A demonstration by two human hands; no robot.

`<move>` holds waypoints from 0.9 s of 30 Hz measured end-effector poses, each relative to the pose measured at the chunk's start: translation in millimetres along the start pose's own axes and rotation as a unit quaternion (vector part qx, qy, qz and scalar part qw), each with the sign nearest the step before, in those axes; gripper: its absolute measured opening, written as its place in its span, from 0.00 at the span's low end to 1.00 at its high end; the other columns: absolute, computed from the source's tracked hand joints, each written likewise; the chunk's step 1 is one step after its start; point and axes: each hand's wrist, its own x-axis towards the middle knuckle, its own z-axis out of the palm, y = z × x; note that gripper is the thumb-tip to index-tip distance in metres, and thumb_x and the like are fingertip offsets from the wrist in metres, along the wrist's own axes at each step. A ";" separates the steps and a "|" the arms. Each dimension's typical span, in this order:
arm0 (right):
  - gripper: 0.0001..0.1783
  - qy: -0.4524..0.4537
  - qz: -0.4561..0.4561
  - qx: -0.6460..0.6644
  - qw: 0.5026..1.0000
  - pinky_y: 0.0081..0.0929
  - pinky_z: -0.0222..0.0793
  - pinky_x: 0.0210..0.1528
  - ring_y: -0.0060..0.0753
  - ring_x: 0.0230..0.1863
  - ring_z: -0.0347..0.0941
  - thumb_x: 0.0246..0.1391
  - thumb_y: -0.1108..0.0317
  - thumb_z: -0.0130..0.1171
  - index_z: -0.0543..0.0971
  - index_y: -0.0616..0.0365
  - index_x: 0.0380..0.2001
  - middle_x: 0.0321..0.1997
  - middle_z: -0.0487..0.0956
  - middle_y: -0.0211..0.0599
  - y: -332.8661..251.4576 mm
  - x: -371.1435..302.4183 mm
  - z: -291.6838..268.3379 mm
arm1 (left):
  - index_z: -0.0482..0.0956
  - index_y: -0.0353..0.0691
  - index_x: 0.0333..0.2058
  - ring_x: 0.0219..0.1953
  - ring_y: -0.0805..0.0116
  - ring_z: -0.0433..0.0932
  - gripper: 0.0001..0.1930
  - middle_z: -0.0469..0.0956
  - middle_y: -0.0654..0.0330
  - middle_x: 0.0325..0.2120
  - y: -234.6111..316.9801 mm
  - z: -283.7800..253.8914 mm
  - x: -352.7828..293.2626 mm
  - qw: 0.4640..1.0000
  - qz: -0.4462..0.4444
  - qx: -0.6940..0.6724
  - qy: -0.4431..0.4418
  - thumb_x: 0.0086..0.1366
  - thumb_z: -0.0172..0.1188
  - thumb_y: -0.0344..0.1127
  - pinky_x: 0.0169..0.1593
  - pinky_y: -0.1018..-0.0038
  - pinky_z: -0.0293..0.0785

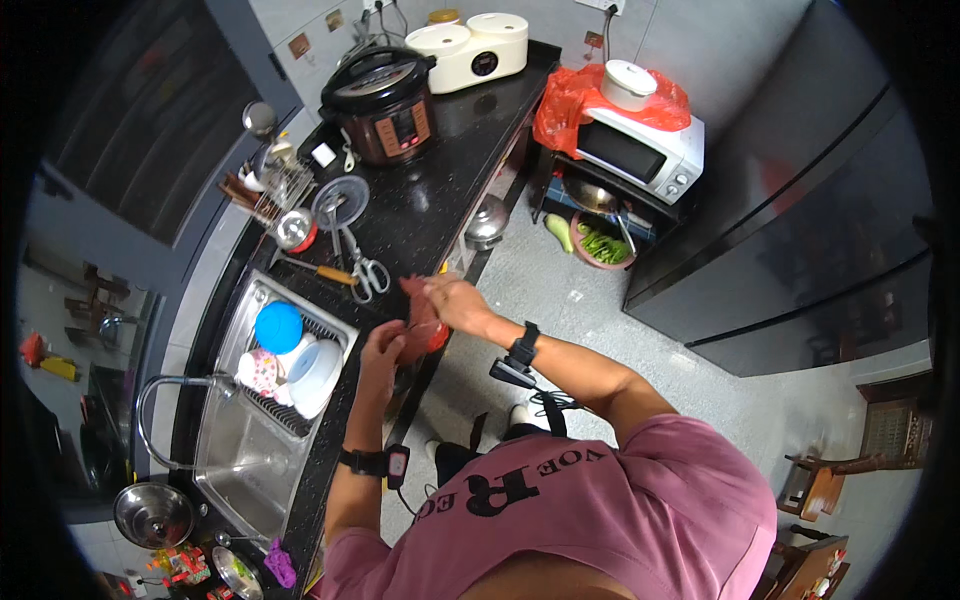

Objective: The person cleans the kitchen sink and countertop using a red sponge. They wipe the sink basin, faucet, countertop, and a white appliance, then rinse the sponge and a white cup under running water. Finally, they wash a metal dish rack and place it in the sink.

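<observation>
A thin red plastic bag [420,312] is stretched between my hands at the front edge of the black countertop. My right hand [456,302] grips its upper right side with the fingers closed. Lower on its left side, my left hand [380,352] pinches the bag between thumb and fingers. What the bag contains, if anything, is hidden. Scissors with pale grey handles [369,281] lie on the counter just beyond my hands. Beside them rests a tool with an orange handle [336,274].
At left is a steel sink [232,432] with a tap [145,410], a blue bowl [278,326] and other dishes on a rack. An electric pressure cooker [385,110] and a cream appliance [470,50] stand farther back. Right are a microwave [640,150] and a dark fridge [790,230].
</observation>
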 end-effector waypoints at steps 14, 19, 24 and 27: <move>0.24 0.028 0.121 0.639 0.759 0.32 0.74 0.53 0.33 0.50 0.76 0.69 0.52 0.39 0.67 0.54 0.60 0.54 0.77 0.38 109.1 121.2 -191.7 | 0.67 0.28 0.48 0.42 0.64 0.78 0.23 0.74 0.55 0.36 69.7 157.8 189.2 0.959 -0.069 -0.061 -0.268 0.51 0.45 0.20 0.53 0.71 0.75; 0.26 0.063 0.118 0.524 0.841 0.39 0.64 0.63 0.40 0.59 0.70 0.69 0.53 0.40 0.67 0.59 0.60 0.58 0.73 0.41 125.8 202.5 -228.6 | 0.68 0.30 0.44 0.38 0.70 0.76 0.15 0.72 0.57 0.37 84.4 172.3 268.1 0.965 0.019 -0.209 -0.158 0.56 0.46 0.22 0.46 0.74 0.75; 0.28 0.092 0.073 0.595 0.795 0.42 0.66 0.62 0.44 0.58 0.70 0.68 0.50 0.39 0.65 0.59 0.61 0.60 0.72 0.46 109.0 293.8 -308.6 | 0.72 0.38 0.46 0.37 0.70 0.77 0.12 0.75 0.61 0.38 101.8 166.5 342.7 0.994 0.030 -0.095 -0.043 0.64 0.51 0.25 0.43 0.74 0.76; 0.29 0.102 0.078 0.584 0.801 0.41 0.67 0.61 0.42 0.60 0.68 0.69 0.48 0.35 0.61 0.53 0.65 0.62 0.69 0.45 85.2 356.2 -368.1 | 0.72 0.39 0.47 0.37 0.72 0.77 0.12 0.76 0.61 0.37 106.9 170.9 367.0 0.997 0.012 -0.015 -0.078 0.65 0.51 0.26 0.43 0.76 0.76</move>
